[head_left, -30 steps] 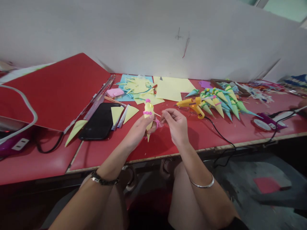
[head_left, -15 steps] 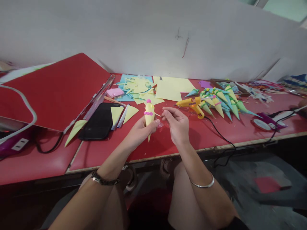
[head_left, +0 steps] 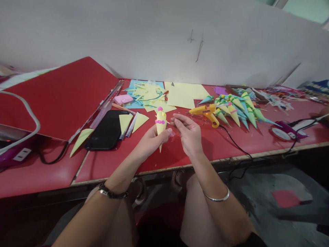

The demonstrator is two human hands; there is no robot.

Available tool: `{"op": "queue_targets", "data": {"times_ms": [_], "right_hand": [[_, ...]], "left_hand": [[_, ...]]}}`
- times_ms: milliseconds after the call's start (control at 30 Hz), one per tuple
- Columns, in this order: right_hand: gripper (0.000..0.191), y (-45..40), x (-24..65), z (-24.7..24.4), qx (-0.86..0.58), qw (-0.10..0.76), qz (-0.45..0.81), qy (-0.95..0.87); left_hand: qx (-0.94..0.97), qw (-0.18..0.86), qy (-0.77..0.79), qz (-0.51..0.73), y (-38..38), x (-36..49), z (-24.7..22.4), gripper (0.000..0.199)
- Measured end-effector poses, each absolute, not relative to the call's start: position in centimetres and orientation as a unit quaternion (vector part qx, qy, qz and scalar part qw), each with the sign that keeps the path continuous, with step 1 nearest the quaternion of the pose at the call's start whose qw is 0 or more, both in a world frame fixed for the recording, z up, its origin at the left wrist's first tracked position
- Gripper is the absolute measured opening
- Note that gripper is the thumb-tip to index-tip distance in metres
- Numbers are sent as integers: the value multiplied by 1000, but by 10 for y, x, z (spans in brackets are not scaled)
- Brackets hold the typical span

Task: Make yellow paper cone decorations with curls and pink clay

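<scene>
A small pale-yellow paper cone (head_left: 161,129) is held upright, point down, in my left hand (head_left: 151,139), with the thumb across its front. Pink balls form a band around the cone, one more pink ball (head_left: 160,108) tops it, and yellow curled pieces fill its mouth. From the cone's right side a thin pale stick (head_left: 168,122) reaches toward my right hand (head_left: 189,133), whose bent fingertips close around its outer end; the exact grip is too small to see clearly. A clear plastic scrap shows beside my left thumb.
Right of my hands lies a yellow glue gun (head_left: 205,111) with its light on and a black cord. Beyond it is a pile of yellow and blue cones (head_left: 238,111). A black phone (head_left: 105,133), pens (head_left: 132,125) and paper scraps (head_left: 147,91) lie left and behind.
My right fingers have shifted slightly toward the cone and loosened, so less of the thin stick shows. The cone stays in my left hand, nearly still.
</scene>
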State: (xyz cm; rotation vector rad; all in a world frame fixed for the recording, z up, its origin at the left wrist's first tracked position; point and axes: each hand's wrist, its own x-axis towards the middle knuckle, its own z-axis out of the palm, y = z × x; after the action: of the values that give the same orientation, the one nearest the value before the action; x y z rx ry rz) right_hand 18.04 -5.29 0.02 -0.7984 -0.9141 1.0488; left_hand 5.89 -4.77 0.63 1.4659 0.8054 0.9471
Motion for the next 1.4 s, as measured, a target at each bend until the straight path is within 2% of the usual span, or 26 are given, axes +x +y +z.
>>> {"op": "queue_targets", "data": {"times_ms": [300,533,800,1400], "right_hand": [[4,-54,180,2,-363,710,466,-384],[12,-56,178,2,-369,685,458,-430],[13,-59,178,3,-350,685,336,-543],[16,-61,177,5,-374,669,305,-565]], "left_hand": [[610,582,355,404,-50,60,10,22],[574,609,359,413,-51,64,10,20],[576,610,370,399,-52,67,7,23],[552,626,379,398,-56,70,6,21]]}}
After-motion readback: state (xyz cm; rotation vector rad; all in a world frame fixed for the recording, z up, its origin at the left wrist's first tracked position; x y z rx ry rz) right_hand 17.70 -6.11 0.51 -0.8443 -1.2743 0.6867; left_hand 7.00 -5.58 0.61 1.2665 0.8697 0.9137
